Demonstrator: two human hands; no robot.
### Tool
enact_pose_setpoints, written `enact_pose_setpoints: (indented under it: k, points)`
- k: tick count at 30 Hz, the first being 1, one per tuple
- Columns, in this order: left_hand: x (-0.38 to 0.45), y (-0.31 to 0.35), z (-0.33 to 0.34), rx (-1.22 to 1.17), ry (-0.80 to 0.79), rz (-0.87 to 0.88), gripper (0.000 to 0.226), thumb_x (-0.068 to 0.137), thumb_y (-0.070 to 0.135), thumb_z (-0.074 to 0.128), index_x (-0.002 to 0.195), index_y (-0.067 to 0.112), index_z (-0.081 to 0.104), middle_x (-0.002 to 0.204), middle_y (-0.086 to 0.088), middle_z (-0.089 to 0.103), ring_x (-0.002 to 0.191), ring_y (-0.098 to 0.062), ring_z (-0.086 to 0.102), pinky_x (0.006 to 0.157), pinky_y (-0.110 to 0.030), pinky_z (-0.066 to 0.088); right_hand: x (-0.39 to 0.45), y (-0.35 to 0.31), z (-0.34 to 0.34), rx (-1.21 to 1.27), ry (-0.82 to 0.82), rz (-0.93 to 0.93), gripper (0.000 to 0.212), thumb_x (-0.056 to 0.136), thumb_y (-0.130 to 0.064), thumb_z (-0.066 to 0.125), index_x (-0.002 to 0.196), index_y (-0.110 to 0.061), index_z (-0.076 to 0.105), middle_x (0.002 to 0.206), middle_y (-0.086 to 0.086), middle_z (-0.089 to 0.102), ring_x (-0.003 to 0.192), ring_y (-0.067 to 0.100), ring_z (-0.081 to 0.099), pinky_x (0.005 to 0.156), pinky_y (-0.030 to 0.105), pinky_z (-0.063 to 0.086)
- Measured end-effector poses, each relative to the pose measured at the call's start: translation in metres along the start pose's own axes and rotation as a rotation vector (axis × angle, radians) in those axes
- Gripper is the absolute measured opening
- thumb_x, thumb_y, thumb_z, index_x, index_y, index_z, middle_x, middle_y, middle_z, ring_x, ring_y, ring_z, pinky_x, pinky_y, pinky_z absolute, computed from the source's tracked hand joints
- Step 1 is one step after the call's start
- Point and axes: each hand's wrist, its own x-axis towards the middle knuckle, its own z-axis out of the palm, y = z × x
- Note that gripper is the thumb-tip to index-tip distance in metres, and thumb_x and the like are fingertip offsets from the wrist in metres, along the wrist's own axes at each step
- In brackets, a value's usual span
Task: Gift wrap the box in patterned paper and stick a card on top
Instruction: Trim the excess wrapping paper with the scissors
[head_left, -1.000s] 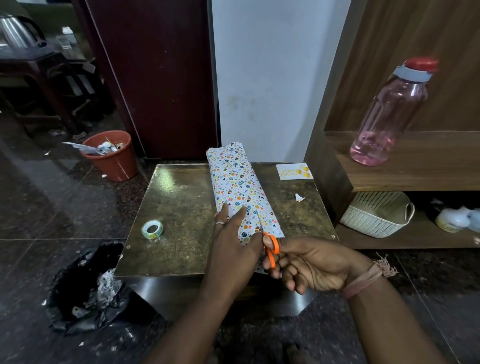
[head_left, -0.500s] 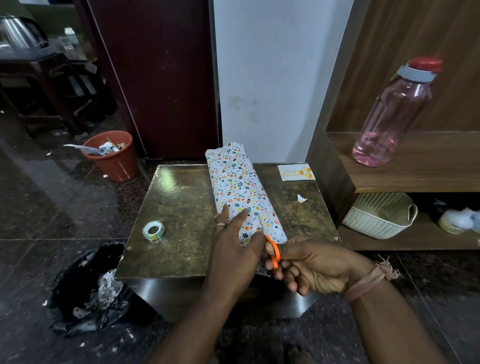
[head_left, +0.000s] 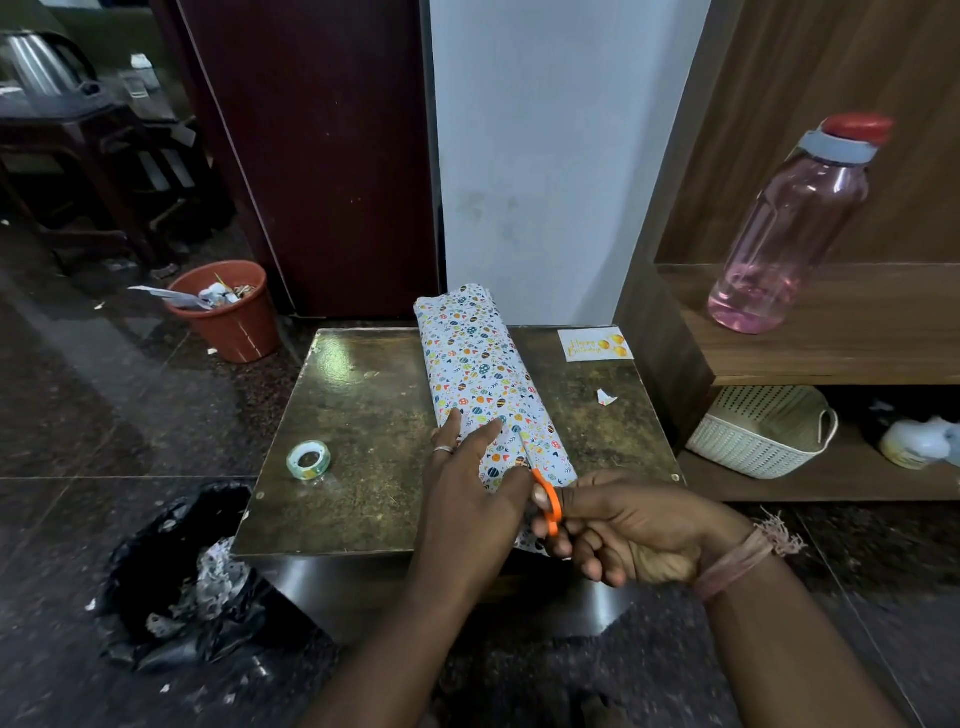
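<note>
Two hands work at the near end of the wrapped box (head_left: 480, 369). The left hand (head_left: 470, 499) lies flat with straight fingers on the patterned paper (head_left: 543, 452) and presses it down. The right hand (head_left: 618, 525) grips the orange scissors (head_left: 550, 501), thumb and fingers curled through the handles; the blades are hidden under the paper, so I cannot tell how wide they stand.

The main risk, I think, is that the blades run very close to the left hand's thumb, so a quick cut could nick it. If the left hand lifts, the loose paper may shift and the cut goes crooked or tears. A too deep cut could leave too little paper to fold over the end.

The box lies along the surface (head_left: 363, 415), stretching away from the hands. The tape roll (head_left: 308, 460) is left of the hands, and the card (head_left: 596, 343) is far beyond the right hand, not yet stuck on.
</note>
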Motion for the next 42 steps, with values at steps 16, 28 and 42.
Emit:
enact_pose_setpoints:
  k: [16, 28, 42]
  points:
    - [0.0019, -0.0016, -0.0004, -0.031, 0.014, -0.006, 0.058, 0.073, 0.039, 0.057, 0.130, 0.031, 0.067, 0.164, 0.013, 0.026, 0.147, -0.002, 0.030, 0.120, -0.034, 0.032, 0.0064, -0.0004, -0.0002, 0.013, 0.043, -0.008, 0.029, 0.091, -0.032, 0.065, 0.089, -0.003, 0.066, 0.069, 0.009, 0.054, 0.038, 0.008, 0.056, 0.029, 0.017, 0.040]
    - [0.0049, -0.0039, -0.0008, -0.062, 0.018, 0.005, 0.044, 0.083, 0.027, 0.061, 0.126, 0.029, 0.070, 0.162, 0.014, 0.027, 0.146, 0.001, 0.030, 0.113, -0.021, 0.031, 0.0089, -0.0062, 0.0049, -0.011, 0.058, 0.003, 0.031, 0.087, -0.037, 0.068, 0.087, -0.006, 0.068, 0.067, 0.007, 0.055, 0.038, 0.008, 0.056, 0.028, 0.016, 0.038]
    - [0.0017, -0.0038, 0.0000, -0.083, 0.018, 0.018, 0.055, 0.069, 0.038, 0.054, 0.121, 0.030, 0.072, 0.162, 0.014, 0.029, 0.147, 0.000, 0.029, 0.120, -0.027, 0.029, 0.0083, -0.0085, 0.0023, -0.044, 0.043, 0.021, 0.041, 0.076, -0.048, 0.072, 0.084, -0.008, 0.067, 0.068, 0.006, 0.051, 0.037, 0.006, 0.052, 0.027, 0.016, 0.034]
